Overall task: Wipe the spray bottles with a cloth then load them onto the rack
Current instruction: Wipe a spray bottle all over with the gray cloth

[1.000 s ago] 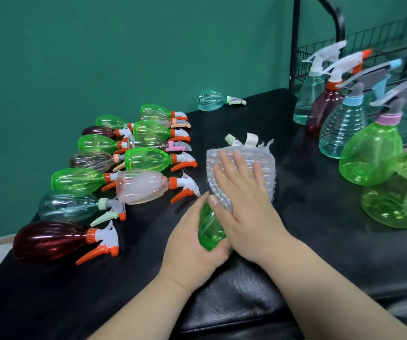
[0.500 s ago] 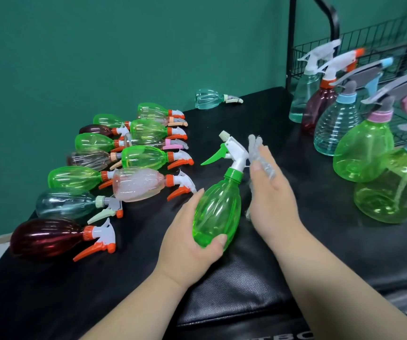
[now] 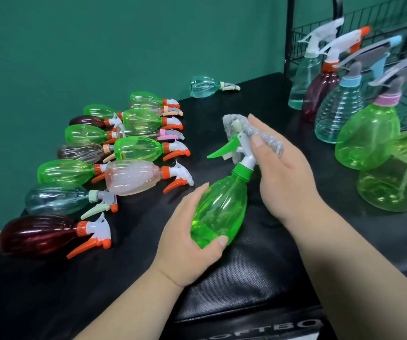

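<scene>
the left hand [image 3: 187, 239] grips the body of the green spray bottle [image 3: 219, 209], tilted above the black table [image 3: 295, 241]. the right hand [image 3: 280, 173] pinches the grey cloth [image 3: 263, 136] around its white nozzle head. other bottles lie left; the rack [image 3: 325, 38] stands far right.

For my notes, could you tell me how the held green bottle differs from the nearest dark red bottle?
The green bottle is held tilted in the left hand; the red bottle lies on the table untouched. The green bottle has a green trigger, the red bottle an orange trigger. Both are ribbed, oval, see-through.
</scene>
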